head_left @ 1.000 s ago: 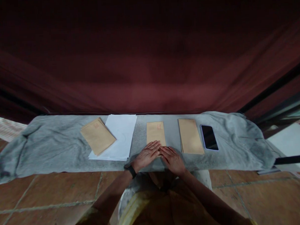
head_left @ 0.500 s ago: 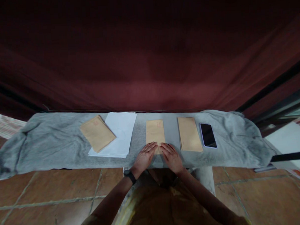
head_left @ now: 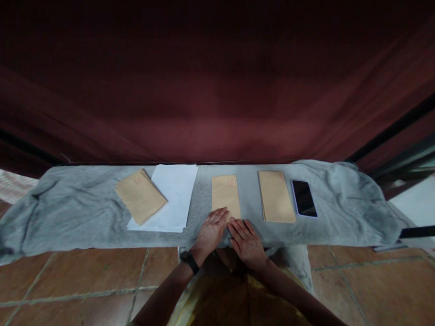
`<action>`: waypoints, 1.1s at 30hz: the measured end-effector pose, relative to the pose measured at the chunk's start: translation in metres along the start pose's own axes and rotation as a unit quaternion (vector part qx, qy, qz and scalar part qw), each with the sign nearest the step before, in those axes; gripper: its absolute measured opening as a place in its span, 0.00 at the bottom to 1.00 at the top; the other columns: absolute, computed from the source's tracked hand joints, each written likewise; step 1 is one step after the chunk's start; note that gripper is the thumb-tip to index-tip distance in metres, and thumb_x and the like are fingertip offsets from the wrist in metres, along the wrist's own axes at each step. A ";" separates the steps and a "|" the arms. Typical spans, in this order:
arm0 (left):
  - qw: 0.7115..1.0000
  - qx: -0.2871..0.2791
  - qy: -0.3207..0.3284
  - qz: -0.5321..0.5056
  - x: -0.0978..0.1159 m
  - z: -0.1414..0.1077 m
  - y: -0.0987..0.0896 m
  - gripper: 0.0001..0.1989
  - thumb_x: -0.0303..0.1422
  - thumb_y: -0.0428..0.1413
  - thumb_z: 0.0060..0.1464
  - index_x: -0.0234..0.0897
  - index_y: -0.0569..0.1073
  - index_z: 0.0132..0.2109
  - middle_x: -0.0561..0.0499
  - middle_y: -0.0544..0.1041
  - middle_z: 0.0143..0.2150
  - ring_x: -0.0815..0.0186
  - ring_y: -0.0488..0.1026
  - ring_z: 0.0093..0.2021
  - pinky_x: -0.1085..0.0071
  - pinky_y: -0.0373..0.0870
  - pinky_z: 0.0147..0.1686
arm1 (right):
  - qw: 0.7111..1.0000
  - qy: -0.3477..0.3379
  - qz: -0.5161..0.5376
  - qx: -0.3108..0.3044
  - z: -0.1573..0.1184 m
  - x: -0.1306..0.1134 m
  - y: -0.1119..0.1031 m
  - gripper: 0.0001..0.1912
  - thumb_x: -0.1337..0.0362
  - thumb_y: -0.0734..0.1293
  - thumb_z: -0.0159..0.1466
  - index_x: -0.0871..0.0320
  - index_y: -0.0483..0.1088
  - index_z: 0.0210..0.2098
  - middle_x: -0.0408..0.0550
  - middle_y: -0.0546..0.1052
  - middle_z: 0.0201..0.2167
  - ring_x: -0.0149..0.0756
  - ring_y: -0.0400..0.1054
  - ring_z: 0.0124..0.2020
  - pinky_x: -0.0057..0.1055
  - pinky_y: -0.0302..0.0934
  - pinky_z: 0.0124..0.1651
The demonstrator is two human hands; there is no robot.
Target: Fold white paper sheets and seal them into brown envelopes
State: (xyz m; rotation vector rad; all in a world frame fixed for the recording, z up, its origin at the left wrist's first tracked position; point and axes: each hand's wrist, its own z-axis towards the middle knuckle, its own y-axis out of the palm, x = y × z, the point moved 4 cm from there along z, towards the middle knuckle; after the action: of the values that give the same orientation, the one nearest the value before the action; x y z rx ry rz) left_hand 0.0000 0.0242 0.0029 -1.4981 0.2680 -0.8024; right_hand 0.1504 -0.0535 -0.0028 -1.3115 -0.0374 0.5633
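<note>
A brown paper envelope with a small red print near its top right lies in front of me on the grey cloth. My left hand rests flat over its lower left part, fingers stretched out. At its lower right edge, my right hand lies with the fingers extended and the palm down. Both hands hide the envelope's bottom end. Neither hand grips anything. A dark watch is on my left wrist.
Left of the envelope, a pile of brown envelopes overlaps white paper sheets. On the right are more brown envelopes and a phone. Grey cloth covers the narrow table, and a dark red curtain hangs behind.
My right hand has slid down toward the near edge, uncovering more of the envelope's lower right side. My left hand stays in nearly the same place on the envelope.
</note>
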 end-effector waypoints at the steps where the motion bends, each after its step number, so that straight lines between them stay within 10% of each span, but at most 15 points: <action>1: 1.000 -0.002 -0.003 0.006 0.000 0.005 0.001 0.24 0.29 0.42 0.68 0.38 0.62 0.68 0.46 0.63 0.71 0.61 0.58 0.71 0.58 0.57 0.70 | 1.000 0.004 -0.002 0.002 0.000 0.000 0.000 0.27 0.61 0.59 0.73 0.55 0.56 0.71 0.49 0.62 0.70 0.41 0.56 0.70 0.48 0.45 0.73; 17: 0.997 0.057 -0.044 0.019 -0.021 0.143 0.018 0.37 0.48 0.43 0.68 0.40 0.42 0.75 0.46 0.48 0.76 0.55 0.39 0.76 0.46 0.36 0.74 | 0.999 0.000 -0.028 0.019 0.005 -0.007 -0.007 0.29 0.61 0.59 0.73 0.54 0.52 0.72 0.49 0.61 0.70 0.42 0.58 0.69 0.46 0.47 0.72; 33: 1.000 0.009 -0.015 0.019 -0.016 0.135 0.019 0.31 0.46 0.39 0.69 0.38 0.52 0.73 0.46 0.54 0.75 0.57 0.44 0.76 0.50 0.41 0.73 | 0.999 0.007 -0.014 0.035 0.005 -0.007 -0.006 0.29 0.62 0.59 0.73 0.52 0.54 0.72 0.48 0.64 0.69 0.42 0.61 0.67 0.46 0.50 0.71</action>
State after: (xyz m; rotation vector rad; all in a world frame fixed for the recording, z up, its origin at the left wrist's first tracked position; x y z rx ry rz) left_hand 0.0781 0.1363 -0.0065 -1.4829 0.2659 -0.7496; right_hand 0.1445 -0.0528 0.0056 -1.2459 -0.0244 0.5279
